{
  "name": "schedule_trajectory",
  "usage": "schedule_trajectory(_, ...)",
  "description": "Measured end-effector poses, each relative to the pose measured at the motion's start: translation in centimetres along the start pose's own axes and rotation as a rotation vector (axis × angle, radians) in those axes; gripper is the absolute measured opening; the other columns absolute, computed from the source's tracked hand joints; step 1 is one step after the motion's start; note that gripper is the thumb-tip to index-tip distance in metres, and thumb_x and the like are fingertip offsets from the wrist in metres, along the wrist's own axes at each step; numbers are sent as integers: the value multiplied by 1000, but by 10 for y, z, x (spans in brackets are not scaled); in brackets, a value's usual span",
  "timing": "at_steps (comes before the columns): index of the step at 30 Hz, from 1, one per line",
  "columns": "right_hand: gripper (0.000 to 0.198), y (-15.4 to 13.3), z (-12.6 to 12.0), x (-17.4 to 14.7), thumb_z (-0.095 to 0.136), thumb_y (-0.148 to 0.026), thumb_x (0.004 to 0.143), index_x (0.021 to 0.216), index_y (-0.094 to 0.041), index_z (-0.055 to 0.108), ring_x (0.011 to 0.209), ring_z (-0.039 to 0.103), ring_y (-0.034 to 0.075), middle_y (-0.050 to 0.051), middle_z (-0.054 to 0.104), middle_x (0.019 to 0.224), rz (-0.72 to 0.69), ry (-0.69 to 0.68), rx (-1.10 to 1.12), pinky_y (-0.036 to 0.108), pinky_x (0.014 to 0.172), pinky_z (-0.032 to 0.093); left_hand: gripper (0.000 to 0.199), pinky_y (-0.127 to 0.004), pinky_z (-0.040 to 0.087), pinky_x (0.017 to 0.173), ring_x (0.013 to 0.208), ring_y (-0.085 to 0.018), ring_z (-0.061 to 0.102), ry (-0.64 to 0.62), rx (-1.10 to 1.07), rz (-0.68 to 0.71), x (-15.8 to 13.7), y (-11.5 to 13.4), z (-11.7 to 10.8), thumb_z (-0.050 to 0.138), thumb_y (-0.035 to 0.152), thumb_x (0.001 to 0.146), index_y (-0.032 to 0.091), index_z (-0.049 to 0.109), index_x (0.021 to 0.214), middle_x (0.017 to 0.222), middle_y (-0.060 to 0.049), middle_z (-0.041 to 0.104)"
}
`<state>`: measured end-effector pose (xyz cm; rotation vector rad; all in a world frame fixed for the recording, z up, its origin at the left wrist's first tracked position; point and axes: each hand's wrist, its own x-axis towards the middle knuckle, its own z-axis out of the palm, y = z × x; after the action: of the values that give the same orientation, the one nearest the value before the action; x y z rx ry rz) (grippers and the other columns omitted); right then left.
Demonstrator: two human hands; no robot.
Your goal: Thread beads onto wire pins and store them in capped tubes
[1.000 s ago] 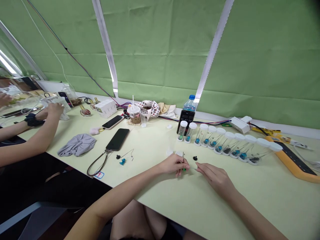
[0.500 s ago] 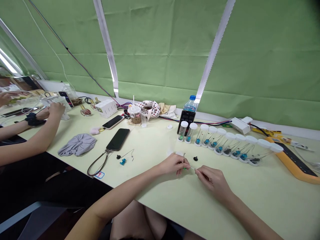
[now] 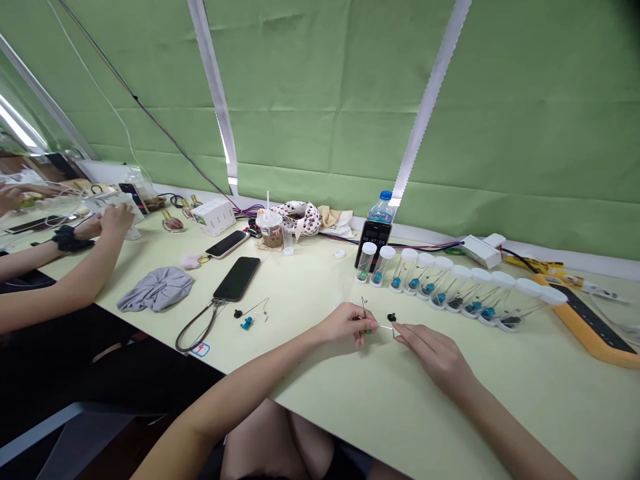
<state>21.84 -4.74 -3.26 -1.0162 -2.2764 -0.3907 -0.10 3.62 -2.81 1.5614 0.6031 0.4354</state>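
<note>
My left hand (image 3: 345, 323) is closed in a pinch on a small green part (image 3: 369, 331) with a thin bent metal wire (image 3: 385, 327) through it; the wire sticks out above and to the right of the fingers. Most of the green part is hidden by them. My right hand (image 3: 433, 347) has its fingers stretched forward, fingertips beside the bent wire end and close to a small black round part (image 3: 391, 317) on the table. Whether they touch it I cannot tell. Further left lie a blue part (image 3: 247, 323), another black part (image 3: 238, 314) and a bent wire (image 3: 260, 310).
A row of white-capped clear tubes (image 3: 443, 280) with parts inside stands at the right, before a phone timer (image 3: 374, 241) and a bottle (image 3: 383, 208). An orange power strip (image 3: 585, 327) lies far right. Left are a phone (image 3: 237, 279), a grey cloth (image 3: 156, 288) and another person's arms (image 3: 95, 267).
My right hand has let go of the wire end and its fingers have stretched toward the black part. My left hand has shifted slightly left with the green part and wire.
</note>
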Motion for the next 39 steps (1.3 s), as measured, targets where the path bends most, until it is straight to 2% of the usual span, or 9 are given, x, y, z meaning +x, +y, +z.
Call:
schedule_trajectory(8,24,-4,-5,3,46,-12,91,110,-15,59,79,64,17,9,69,87,-124,-37,-97,29,68,48,44,-22,43,47,43,-11,56,-7,-18,-29,-1,1,5,60,54,72,10,60,77,50,0,57)
schedule_trajectory(13,17,-7,0,1,47,-10,89,93,-16,62,67,60,15,6,67,76,-139,-62,-140,27,60,43,44,-22,42,47,43,-10,55,-3,18,-43,-2,-2,7,60,53,73,10,61,79,51,1,57)
schedule_trajectory(18,23,-11,4,3,45,-16,91,72,-18,59,56,55,12,3,61,64,-46,-63,-97,25,57,38,43,-21,41,47,44,-10,55,-9,65,-19,-1,-6,8,57,52,75,10,61,80,53,1,57)
schedule_trajectory(23,29,-14,8,3,40,-20,93,68,-18,56,50,50,11,0,55,56,132,-73,56,24,52,36,43,-20,40,49,45,-9,55,-21,98,-1,-1,-7,8,57,53,76,11,62,81,54,0,59)
schedule_trajectory(26,25,-12,10,2,40,-23,94,79,-18,59,55,56,12,2,62,65,200,-68,99,23,55,40,45,-21,41,49,45,-10,56,-41,35,-20,-2,-4,7,59,53,73,9,62,82,54,-1,59)
schedule_trajectory(29,21,-6,11,1,44,-28,93,106,-18,58,66,63,14,4,68,80,213,-29,55,24,61,45,47,-22,42,49,46,-11,57,-46,-17,-36,-1,1,4,61,54,71,8,62,82,54,-1,60)
schedule_trajectory(32,30,1,7,0,47,-22,92,122,-19,52,77,64,16,7,69,91,116,-45,-13,26,67,48,49,-24,43,50,45,-11,57,-47,-47,-66,-1,2,2,64,55,68,8,62,81,54,-1,59)
schedule_trajectory(35,34,3,2,-1,46,-14,91,124,-19,51,85,64,19,10,68,98,-4,-86,-42,30,73,49,49,-24,44,49,45,-12,57,-71,-75,-70,0,1,3,65,55,66,8,61,79,53,-1,59)
schedule_trajectory(39,37,0,-6,1,44,-10,90,125,-19,52,89,65,21,11,68,98,-85,-85,-39,33,74,51,49,-25,44,49,45,-12,57,-106,-94,-67,0,-2,5,65,56,66,9,61,79,53,0,59)
